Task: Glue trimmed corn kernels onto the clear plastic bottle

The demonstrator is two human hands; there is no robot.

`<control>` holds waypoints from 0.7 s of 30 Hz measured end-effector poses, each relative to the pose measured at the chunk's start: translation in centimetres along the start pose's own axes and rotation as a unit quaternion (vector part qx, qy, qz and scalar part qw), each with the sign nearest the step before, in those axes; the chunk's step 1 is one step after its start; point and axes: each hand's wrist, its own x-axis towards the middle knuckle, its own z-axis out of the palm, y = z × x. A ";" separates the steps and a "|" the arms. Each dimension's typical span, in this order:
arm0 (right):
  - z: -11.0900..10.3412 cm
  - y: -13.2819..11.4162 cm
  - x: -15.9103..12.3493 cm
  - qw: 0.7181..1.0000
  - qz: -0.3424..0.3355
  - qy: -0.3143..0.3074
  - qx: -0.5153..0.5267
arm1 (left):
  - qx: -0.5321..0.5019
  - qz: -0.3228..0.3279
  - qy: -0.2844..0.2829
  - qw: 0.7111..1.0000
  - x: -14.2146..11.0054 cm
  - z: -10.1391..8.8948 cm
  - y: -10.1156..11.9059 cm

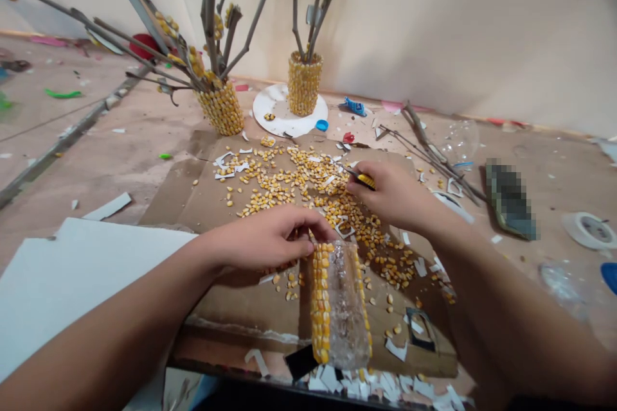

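Note:
My left hand [282,237] grips the far end of a clear plastic container [344,308], its fingers curled at the rim. Rows of yellow corn kernels [321,308] cover its left side and a strip on the right, while bare plastic shows between. Above the scattered corn kernels [274,183] on the cardboard, my right hand [385,189] is closed around a small tool with a yellow and black handle [365,180]. Its thin dark tip points left toward the pile; I cannot make out its exact kind.
Two kernel-covered vases [220,109] with branches stand at the back, one on a white round plate [270,103]. A phone-like object [511,199], a tape roll [590,230] and loose twigs [429,148] lie right. White board [91,282] is left; paper scraps litter the near edge.

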 end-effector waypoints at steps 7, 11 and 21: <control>1.0 0.3 0.5 1.000 0.015 -0.010 -0.014 | -0.020 -0.028 0.006 0.999 -0.4 0.6 0.1; 1.7 -0.3 0.5 0.999 -0.024 0.006 -0.021 | -0.030 -0.050 0.034 0.998 -0.4 0.7 0.6; 2.7 -1.0 0.5 0.992 -0.032 0.005 -0.121 | -0.089 -0.052 0.319 0.942 1.3 -0.5 -1.1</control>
